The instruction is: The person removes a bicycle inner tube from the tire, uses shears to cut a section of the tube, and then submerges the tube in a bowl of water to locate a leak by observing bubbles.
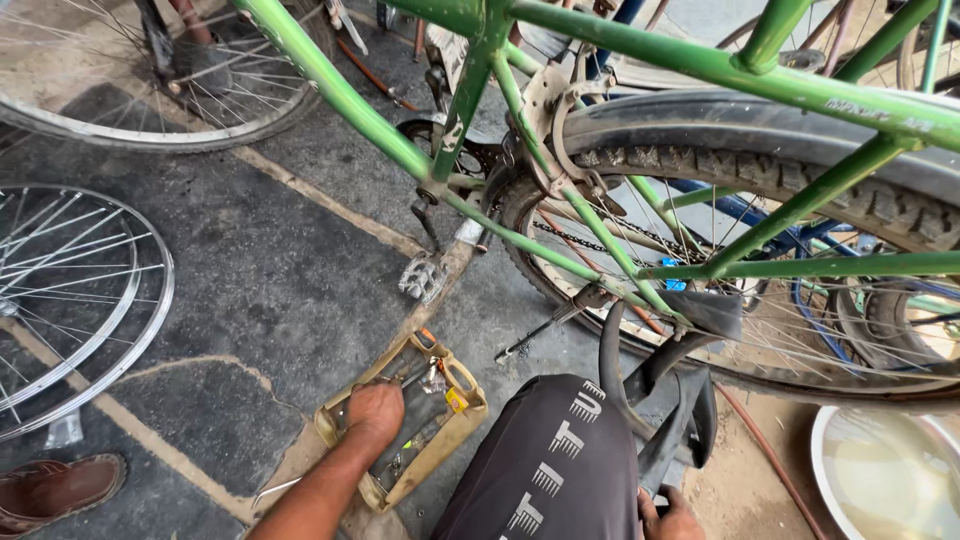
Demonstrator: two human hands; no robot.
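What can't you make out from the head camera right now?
- Left hand: its fingers are buried in the tool tray, so any grasp is hidden.
- Right hand: cut off by the bottom edge, partly behind the black inner tube.
- Small tools in the tray: too small to identify.
- Basin: cut off at the corner.

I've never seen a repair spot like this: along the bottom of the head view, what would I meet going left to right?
Brown shoe → left hand in a tan tool tray → dark-trousered knee → right hand on the black inner tube → metal basin.
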